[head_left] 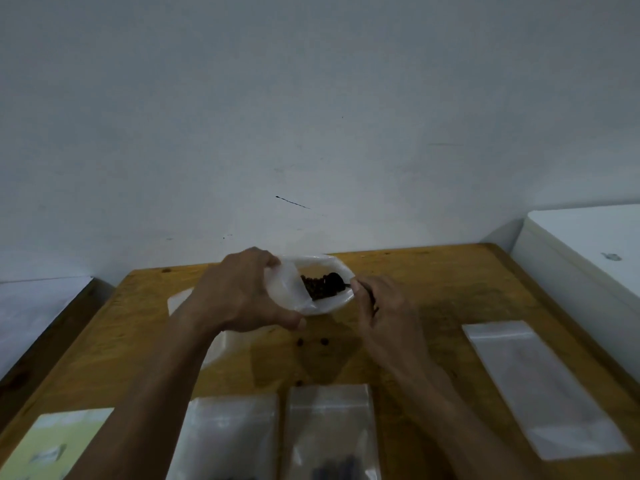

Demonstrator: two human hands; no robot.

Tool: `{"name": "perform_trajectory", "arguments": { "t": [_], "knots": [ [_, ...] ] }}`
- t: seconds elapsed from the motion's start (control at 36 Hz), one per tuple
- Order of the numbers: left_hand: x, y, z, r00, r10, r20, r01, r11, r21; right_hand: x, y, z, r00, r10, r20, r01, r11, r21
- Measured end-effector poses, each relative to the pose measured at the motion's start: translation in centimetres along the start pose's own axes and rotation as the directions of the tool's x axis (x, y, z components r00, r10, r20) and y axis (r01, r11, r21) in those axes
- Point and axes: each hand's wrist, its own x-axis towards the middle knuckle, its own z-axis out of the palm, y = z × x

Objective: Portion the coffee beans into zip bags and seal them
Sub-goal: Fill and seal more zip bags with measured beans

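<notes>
We see a pale wall [311, 116] filling the upper part of the view, and below it a wooden table [433, 289] that carries everything else. A white box [588, 247] stands beside the table on the right. On the table's right side lies a flat clear zip bag [543, 386]; two more zip bags lie at the near edge, one [228, 438] left of the other [329, 431], and a pale green card [59, 445] sits at the near left corner. Our left hand [239, 292] is raised over the far middle of the table, fingers and thumb curled round the mouth of a cloudy plastic bag [311, 282], holding it open. The coffee beans [313, 285] lie inside it. Our right hand [381, 306] pinches the handle of a dark spoon [337, 279], whose bowl is down among the beans. A few loose beans [311, 341] lie on the wood just below the hands.
</notes>
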Motion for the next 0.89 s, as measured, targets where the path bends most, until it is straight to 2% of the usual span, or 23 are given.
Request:
{"name": "perform_trajectory", "arguments": {
  "t": [0.11,0.19,0.28,0.33,0.44,0.53,0.61,0.72,0.89],
  "knots": [
    [-0.4,1.1,-0.6,0.999,0.047,0.018,-0.049,0.995,0.088,-0.4,-0.4,0.4,0.993,0.095,-0.067,-0.091,0.994,0.068],
    [-0.6,1.2,-0.5,0.997,0.076,0.021,-0.077,0.995,0.065,-0.5,-0.5,0.6,0.966,0.252,-0.054,-0.242,0.959,0.148],
    [-0.6,1.2,-0.2,0.995,0.092,0.026,-0.093,0.995,0.045,-0.5,-0.4,0.8,0.910,0.412,-0.036,-0.394,0.890,0.229],
    [-0.5,1.1,0.0,0.997,0.076,0.030,-0.077,0.997,0.025,-0.5,-0.6,0.9,0.855,0.519,0.007,-0.493,0.808,0.322],
    [-0.5,0.3,0.6,1.000,0.029,0.007,-0.029,0.999,-0.041,-0.6,-1.1,1.2,0.701,0.696,0.152,-0.653,0.543,0.527],
    [-0.6,-0.8,1.0,1.000,0.008,0.014,-0.007,0.996,-0.092,-0.4,-1.2,1.4,0.613,0.754,0.237,-0.701,0.379,0.604],
    [-0.6,-1.7,1.6,1.000,-0.009,0.008,0.010,0.990,-0.138,-0.1,-1.0,1.2,0.559,0.784,0.270,-0.711,0.286,0.642],
    [-0.9,-2.5,2.3,0.998,-0.053,0.016,0.056,0.980,-0.192,0.1,-0.8,0.8,0.563,0.789,0.246,-0.687,0.281,0.670],
    [-1.0,-2.9,2.9,0.996,-0.078,0.041,0.086,0.963,-0.255,0.7,-1.2,-0.6,0.631,0.748,0.207,-0.641,0.352,0.681]
  ]
}}
